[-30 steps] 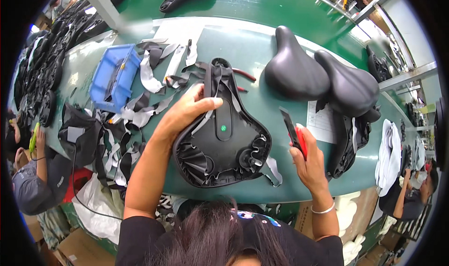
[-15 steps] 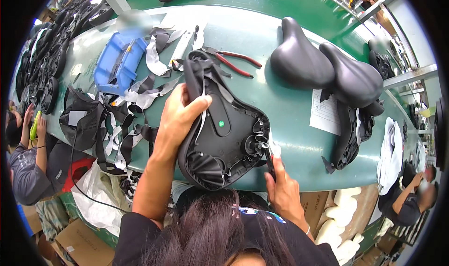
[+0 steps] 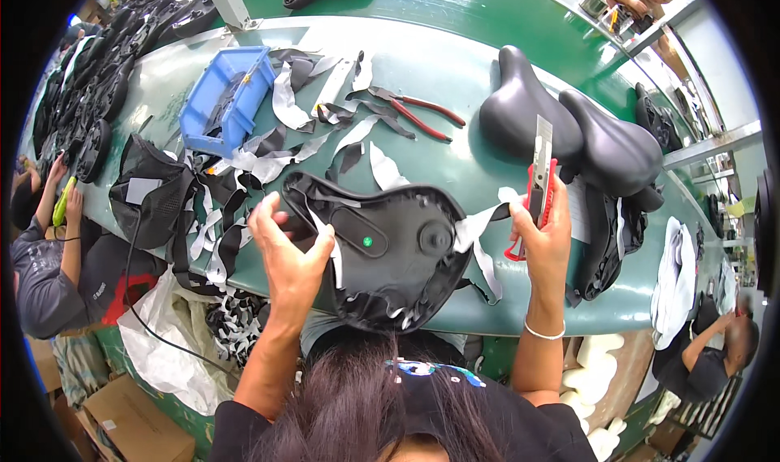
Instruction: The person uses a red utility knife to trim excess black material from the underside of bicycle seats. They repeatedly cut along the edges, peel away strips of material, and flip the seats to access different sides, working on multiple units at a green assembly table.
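An upturned black bicycle saddle rests at the near edge of the green table, its hollow underside facing up with a small green round sticker. By its narrow end is my left hand, fingers spread and thumb at the rim; it grips nothing. My right hand is closed round a red utility knife, whose blade points up and away. Between that hand's thumb and finger, a strip of black-and-white cover material is pinched, stretching to the saddle's wide end. Another trimmed end hangs below it.
Red-handled pliers, a blue bin and many cut scraps lie beyond the saddle. Two finished black saddles sit at the right over another upturned one. A black fabric bag-like piece lies left; co-workers sit at both sides.
The saddle has turned and dropped flatter onto the table edge. My left hand has let go of its narrow end. My right hand has risen rightward with the knife, drawing the strip outward.
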A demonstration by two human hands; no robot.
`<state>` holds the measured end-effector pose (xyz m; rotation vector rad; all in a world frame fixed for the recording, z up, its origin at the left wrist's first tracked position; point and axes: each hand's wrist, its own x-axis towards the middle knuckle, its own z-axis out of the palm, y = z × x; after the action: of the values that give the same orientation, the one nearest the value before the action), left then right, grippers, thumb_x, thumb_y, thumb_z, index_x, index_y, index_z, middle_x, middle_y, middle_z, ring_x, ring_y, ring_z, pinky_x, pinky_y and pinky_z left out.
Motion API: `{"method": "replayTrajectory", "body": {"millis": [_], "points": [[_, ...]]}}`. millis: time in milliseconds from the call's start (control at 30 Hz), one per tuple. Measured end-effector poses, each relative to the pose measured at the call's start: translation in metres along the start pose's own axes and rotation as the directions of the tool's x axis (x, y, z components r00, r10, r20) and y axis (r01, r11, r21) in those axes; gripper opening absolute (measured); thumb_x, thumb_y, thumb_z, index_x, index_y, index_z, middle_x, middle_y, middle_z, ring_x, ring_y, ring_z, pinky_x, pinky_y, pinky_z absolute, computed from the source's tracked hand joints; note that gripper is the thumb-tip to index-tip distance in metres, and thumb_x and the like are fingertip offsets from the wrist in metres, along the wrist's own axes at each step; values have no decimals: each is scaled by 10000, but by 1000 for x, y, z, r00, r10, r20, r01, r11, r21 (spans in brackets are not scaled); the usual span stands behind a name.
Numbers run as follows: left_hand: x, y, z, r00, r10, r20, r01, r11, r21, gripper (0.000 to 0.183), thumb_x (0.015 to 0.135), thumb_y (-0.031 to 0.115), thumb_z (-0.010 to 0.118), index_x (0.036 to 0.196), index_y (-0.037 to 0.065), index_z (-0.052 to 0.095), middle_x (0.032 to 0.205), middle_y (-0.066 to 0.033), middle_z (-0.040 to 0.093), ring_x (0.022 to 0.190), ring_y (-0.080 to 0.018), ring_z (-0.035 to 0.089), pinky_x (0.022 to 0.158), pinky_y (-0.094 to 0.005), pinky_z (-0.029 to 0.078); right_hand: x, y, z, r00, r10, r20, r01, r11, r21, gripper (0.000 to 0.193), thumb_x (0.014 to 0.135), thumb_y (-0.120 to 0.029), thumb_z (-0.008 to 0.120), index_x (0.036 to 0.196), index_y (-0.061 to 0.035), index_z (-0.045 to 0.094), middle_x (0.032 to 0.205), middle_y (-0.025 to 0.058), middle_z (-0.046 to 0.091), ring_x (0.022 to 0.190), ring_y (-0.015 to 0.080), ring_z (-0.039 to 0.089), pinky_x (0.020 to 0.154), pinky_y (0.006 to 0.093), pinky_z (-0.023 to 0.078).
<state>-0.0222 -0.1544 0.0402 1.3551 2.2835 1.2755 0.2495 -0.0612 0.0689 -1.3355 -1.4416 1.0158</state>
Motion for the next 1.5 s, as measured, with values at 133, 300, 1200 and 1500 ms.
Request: {"method": "replayTrajectory", "body": {"millis": [133,300,1200,1500], "points": [[22,52,19,722,537,436,-547,829,-115,548,664,240,788,1133,61,569,1083,-130,577,1073,-306,514,914,-399,384,-23,-27,29,982,86,169,-116,977,178,475,834,-38,640,1270,-41,452,855,10,558,633,44,498,534,193,426],[36,52,74,584,663,468,-659,724,-204,196,825,211,591,712,56,554,690,-87,525,708,-269,544,702,-383,389,-34,-20,4,931,-215,295,284,935,-213,574,837,-121,681,1345,-38,428,974,112,646,777,223,646,690,330,519],[109,56,91,928,353,120,-267,855,-445,198,796,190,658,662,44,652,782,-84,628,820,-194,524,810,-319,385,-65,-28,14,921,-46,386,373,381,-846,428,910,-239,550,1330,-181,490,584,119,552,450,309,543,422,434,381],[52,23,23,746,286,602,307,654,-692,546,1018,381,347,946,-53,671,1034,-145,670,922,-228,627,959,-359,399,54,-40,-15,602,-84,794,779,279,-562,444,827,-180,633,1252,-298,592,700,64,531,656,247,546,588,372,405]]}}
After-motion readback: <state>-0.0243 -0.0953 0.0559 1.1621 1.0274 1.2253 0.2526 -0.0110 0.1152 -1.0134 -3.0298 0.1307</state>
